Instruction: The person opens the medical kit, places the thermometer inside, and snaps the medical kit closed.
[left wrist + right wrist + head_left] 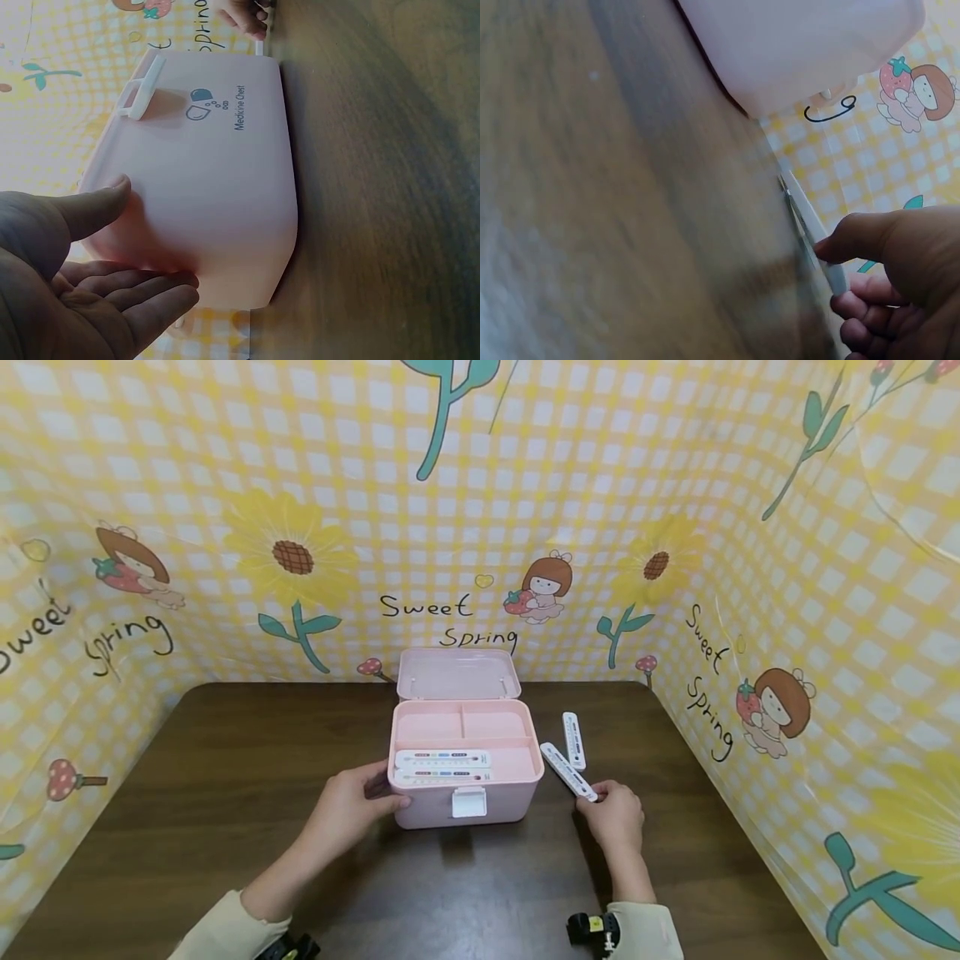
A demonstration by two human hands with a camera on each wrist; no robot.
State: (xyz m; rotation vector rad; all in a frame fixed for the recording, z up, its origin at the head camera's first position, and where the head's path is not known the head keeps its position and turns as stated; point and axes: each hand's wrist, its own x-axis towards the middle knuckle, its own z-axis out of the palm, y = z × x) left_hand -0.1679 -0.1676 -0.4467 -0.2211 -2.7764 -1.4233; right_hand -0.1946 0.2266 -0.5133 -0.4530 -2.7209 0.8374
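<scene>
At frame centre on the dark wooden table (225, 760), an open pink medicine chest (465, 793) holding two thermometer strips (442, 767) is steadied by the left hand (352, 802), fingers straight. Right of it, a white thermometer strip (567, 770), lying diagonally toward upper left, is pinched at its near end by the right hand (617, 817); another strip (573, 739) lies just beyond.
</scene>
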